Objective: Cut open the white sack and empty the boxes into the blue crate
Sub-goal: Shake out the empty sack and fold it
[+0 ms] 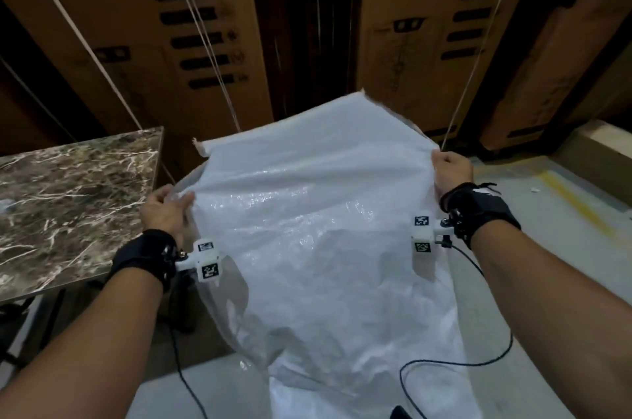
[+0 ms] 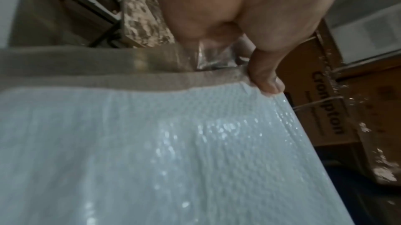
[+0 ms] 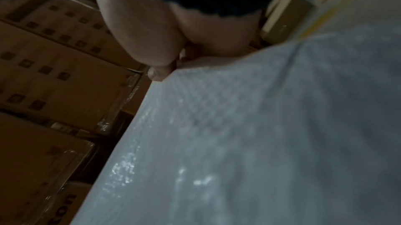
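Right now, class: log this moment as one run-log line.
left hand: grips white woven plastic sack | right hand: grips sack | sack: held up | crate: unseen

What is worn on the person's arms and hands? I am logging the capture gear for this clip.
Both forearms are bare, with no sleeves or gloves. Each wrist carries a black strap: left wrist strap, right wrist strap. A small white camera block with black-and-white square markers sits on each: left block, right block. A thin black cable trails from the right block.

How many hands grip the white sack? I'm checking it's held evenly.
2: the left hand grips the white sack at its left edge, and the right hand at its right edge.
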